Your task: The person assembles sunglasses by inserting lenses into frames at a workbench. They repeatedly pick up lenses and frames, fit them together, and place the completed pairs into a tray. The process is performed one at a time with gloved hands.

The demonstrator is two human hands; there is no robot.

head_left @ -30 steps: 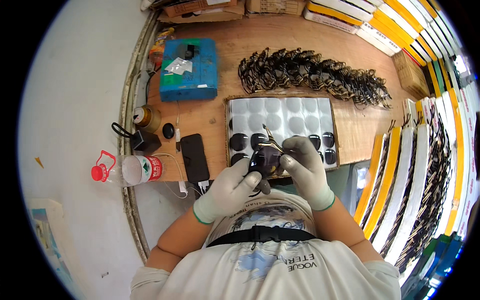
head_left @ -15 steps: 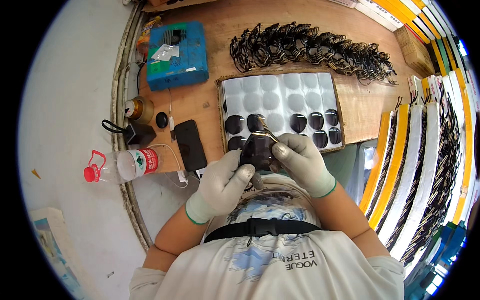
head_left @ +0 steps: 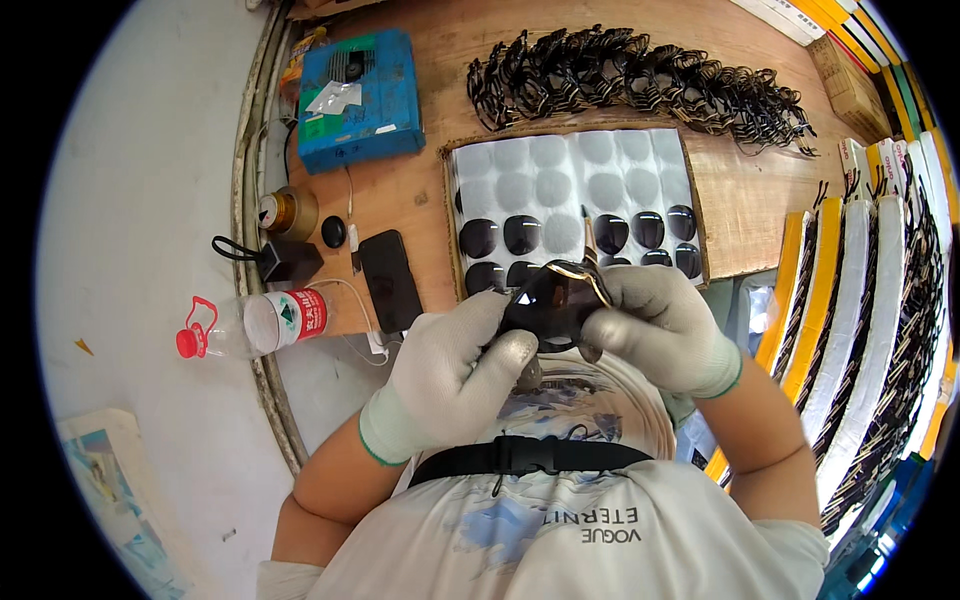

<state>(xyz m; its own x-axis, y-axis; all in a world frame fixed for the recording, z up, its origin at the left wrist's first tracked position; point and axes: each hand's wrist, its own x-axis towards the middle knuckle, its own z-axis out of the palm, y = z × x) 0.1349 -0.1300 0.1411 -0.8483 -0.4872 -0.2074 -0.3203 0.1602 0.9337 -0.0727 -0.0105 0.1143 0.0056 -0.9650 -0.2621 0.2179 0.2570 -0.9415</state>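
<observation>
A pair of dark sunglasses is held up in front of my chest, its gold-trimmed temple pointing away from me. My left hand, in a white glove, pinches its left side between thumb and fingers. My right hand, gloved too, grips the other side near the gold temple. Just beyond lies a shallow cardboard box lined with white paper. Dark lenses sit in its nearer rows, while round grey marks show in the far rows. My hands and the sunglasses cover part of the near edge.
A long pile of black-and-gold eyeglass frames lies at the back. White and yellow trays of frames stand at right. On the left are a blue box, a phone, a roll of tape, a black case and a plastic bottle.
The sunglasses have tilted and shifted slightly to the right. My right hand has moved right and turned, its thumb now lower on the sunglasses. My left hand still grips its side.
</observation>
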